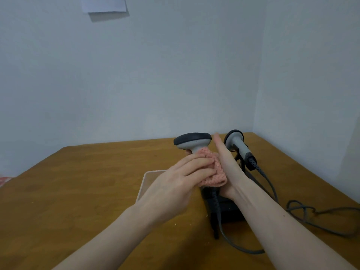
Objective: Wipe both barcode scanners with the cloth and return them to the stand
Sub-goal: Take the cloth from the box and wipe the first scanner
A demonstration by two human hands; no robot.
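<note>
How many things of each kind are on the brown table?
Grey-and-black handheld barcode scanners: 2
Pink knitted cloth: 1
Black stand: 1
Pale flat tray: 1
Total: 5

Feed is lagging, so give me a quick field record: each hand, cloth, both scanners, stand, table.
left hand: fingers over the cloth, pressing it to the scanner handle
right hand: fingers straight, palm against the cloth
pink knitted cloth: wrapped round the handle
grey-and-black held scanner: upright, between both hands
second grey scanner: seated in the stand
black stand: partly hidden
wooden table: some crumbs
</note>
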